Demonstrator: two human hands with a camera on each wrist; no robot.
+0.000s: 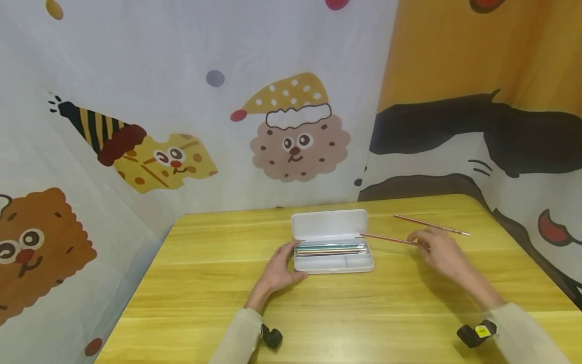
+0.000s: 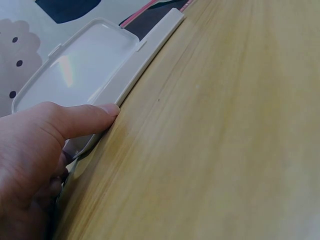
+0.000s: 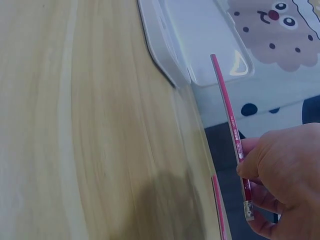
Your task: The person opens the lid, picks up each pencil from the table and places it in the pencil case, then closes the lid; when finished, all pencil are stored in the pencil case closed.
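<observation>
A white pencil case (image 1: 320, 264) lies on the table with its lid (image 1: 329, 225) tipped back. Several pencils (image 1: 331, 249) in different colours lie side by side in its long rear compartment. My left hand (image 1: 278, 270) holds the case's left end, the thumb (image 2: 95, 119) against the front edge and the fingers toward the back. To the right of the case, my right hand (image 1: 441, 250) pinches a red pencil (image 3: 227, 105) near its eraser end. The tip of that pencil points left toward the case. Behind the right hand, a second red pencil (image 1: 423, 223) lies on the table.
The wooden table (image 1: 336, 313) reaches back to a cartoon-printed cloth (image 1: 227, 45). Two small compartments run along the front of the case. Each wrist wears a black camera (image 1: 272, 337).
</observation>
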